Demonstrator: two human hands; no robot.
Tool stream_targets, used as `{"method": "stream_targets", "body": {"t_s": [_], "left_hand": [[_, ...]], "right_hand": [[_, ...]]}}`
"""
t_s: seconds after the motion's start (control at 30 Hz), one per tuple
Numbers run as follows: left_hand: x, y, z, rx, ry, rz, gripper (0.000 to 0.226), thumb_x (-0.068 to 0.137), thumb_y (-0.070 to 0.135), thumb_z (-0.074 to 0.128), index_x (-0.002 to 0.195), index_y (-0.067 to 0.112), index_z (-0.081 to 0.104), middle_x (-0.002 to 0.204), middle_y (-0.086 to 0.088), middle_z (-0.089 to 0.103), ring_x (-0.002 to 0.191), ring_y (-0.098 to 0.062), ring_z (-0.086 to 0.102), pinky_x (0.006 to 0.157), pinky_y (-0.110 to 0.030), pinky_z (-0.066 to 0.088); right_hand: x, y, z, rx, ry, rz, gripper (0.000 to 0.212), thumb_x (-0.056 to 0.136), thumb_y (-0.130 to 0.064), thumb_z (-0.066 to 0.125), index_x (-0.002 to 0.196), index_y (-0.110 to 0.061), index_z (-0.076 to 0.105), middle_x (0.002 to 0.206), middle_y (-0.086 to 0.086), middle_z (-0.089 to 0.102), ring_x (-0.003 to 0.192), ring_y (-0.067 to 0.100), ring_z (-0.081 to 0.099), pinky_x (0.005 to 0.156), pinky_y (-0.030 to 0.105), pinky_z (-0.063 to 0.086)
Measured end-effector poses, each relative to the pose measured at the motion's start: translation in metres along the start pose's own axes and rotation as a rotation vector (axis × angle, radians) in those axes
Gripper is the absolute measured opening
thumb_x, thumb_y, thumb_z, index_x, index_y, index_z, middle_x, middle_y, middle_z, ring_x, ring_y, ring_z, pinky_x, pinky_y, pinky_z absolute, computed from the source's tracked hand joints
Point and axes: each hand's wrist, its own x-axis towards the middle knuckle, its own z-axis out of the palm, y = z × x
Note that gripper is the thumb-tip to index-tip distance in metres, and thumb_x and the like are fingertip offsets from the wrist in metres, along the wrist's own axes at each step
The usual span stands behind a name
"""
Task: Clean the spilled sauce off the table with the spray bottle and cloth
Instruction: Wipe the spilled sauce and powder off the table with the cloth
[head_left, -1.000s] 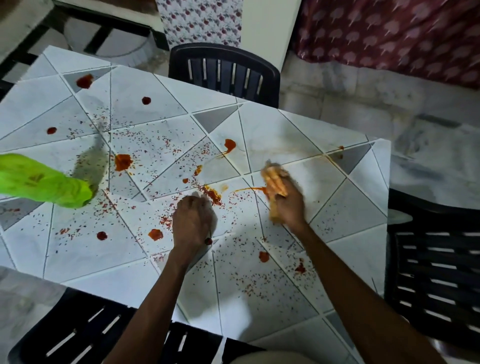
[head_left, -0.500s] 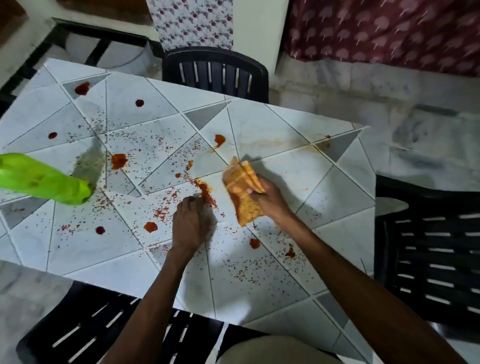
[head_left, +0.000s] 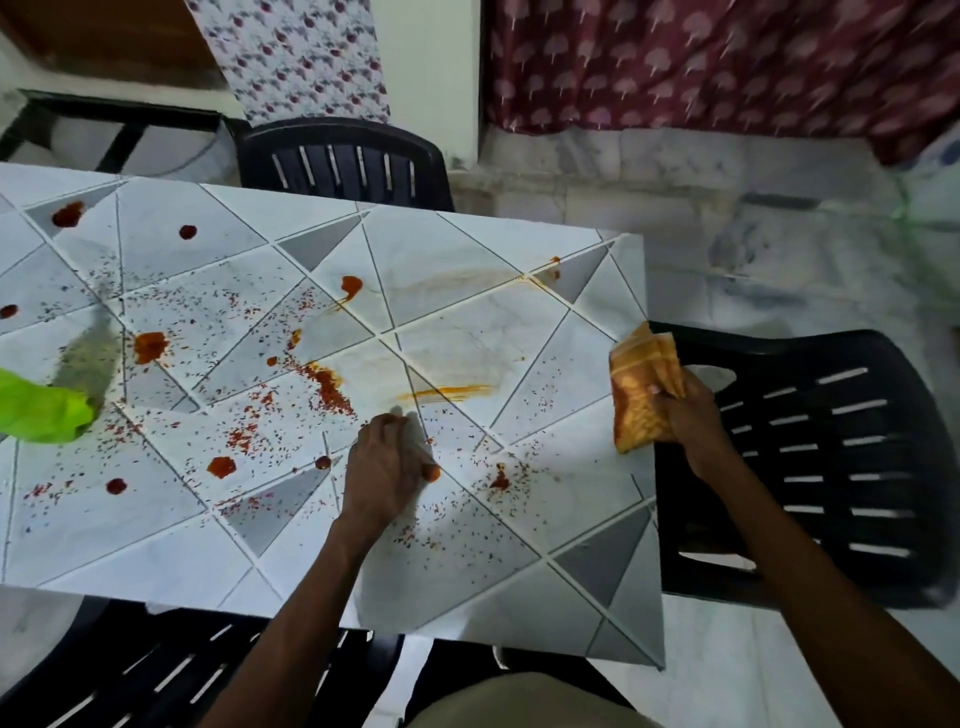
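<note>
Tiled table (head_left: 171, 551) fills most of the head view, pale marble-look triangles with grey insets. Black slatted plastic chairs on three sides: one at the right edge (head_left: 831, 467), one at the far side (head_left: 343, 161), one at the near side (head_left: 156, 670) under the person's arms. Maroon patterned curtain (head_left: 727, 62) behind, top right. Green spray bottle (head_left: 36, 410) is on the table at the left border of the frame, partly cut off and blurred; can't read its nozzle or orientation. Cloth (head_left: 641, 395), orange-stained and folded, is at the table's right edge, hanging over the gap towards the right chair, lifted off the tabletop. Right hand (head_left: 688, 421) grips it, fingers wrapped round the bunched lower end. Left hand (head_left: 382, 473) rests on the tabletop near the middle, fingers curled under, nothing visible in it. Sauce: red blobs (head_left: 149, 347) scattered over the left half and centre, one just beside the left hand. A thin orange smear (head_left: 452, 391) lies just beyond the left hand, with fainter wiped streaks further back towards the far right corner. Fine red flecks (head_left: 244, 436) cover most of the surface.
</note>
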Motion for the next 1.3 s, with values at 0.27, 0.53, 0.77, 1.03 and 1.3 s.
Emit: {"method": "stream_targets", "body": {"t_s": [0.27,0.53,0.77,1.03,1.3], "left_hand": [[-0.005,-0.01,0.008,0.046,0.02,-0.089,0.053,0.086,0.025,0.072,0.126,-0.005,0.056,0.121,-0.025,0.059,0.102,-0.042,0.058,0.079,-0.045,0.054],[-0.024,-0.043,0.012,0.047,0.031,-0.123,0.057,0.082,0.023,0.074,0.129,-0.004,0.054,0.122,-0.025,0.057,0.101,-0.044,0.058,0.084,-0.049,0.053],[-0.03,-0.066,0.0,0.036,0.026,-0.065,0.049,0.086,0.021,0.07,0.127,-0.001,0.056,0.119,-0.025,0.059,0.098,-0.043,0.06,0.082,-0.045,0.055],[-0.027,-0.066,-0.013,0.038,0.048,0.024,0.038,0.089,0.024,0.062,0.119,0.001,0.06,0.11,-0.025,0.062,0.087,-0.039,0.061,0.069,-0.043,0.057],[-0.023,-0.09,-0.003,0.056,0.058,0.062,0.046,0.096,0.039,0.046,0.131,0.01,0.052,0.125,-0.017,0.057,0.104,-0.03,0.058,0.084,-0.038,0.054]], "right_hand": [[0.028,-0.002,0.07,-0.031,-0.086,-0.047,0.042,0.094,-0.008,0.053,0.129,-0.028,0.064,0.115,0.006,0.073,0.102,0.025,0.07,0.083,0.039,0.06],[-0.026,-0.045,0.208,-0.121,-0.534,-0.072,0.032,0.103,-0.02,0.05,0.133,-0.023,0.061,0.113,0.007,0.07,0.104,0.029,0.069,0.088,0.044,0.06],[-0.071,-0.042,0.225,-0.21,-0.667,-0.15,0.035,0.101,-0.011,0.056,0.135,-0.015,0.058,0.125,0.012,0.067,0.114,0.029,0.065,0.096,0.047,0.056],[-0.051,-0.042,0.12,-0.017,-0.237,-0.168,0.034,0.094,0.001,0.062,0.113,-0.027,0.066,0.108,0.005,0.07,0.093,0.018,0.07,0.085,0.041,0.056],[0.033,-0.048,0.133,-0.268,0.144,-0.055,0.035,0.091,-0.008,0.052,0.123,-0.018,0.063,0.115,0.007,0.067,0.111,0.03,0.061,0.091,0.041,0.049]]}}
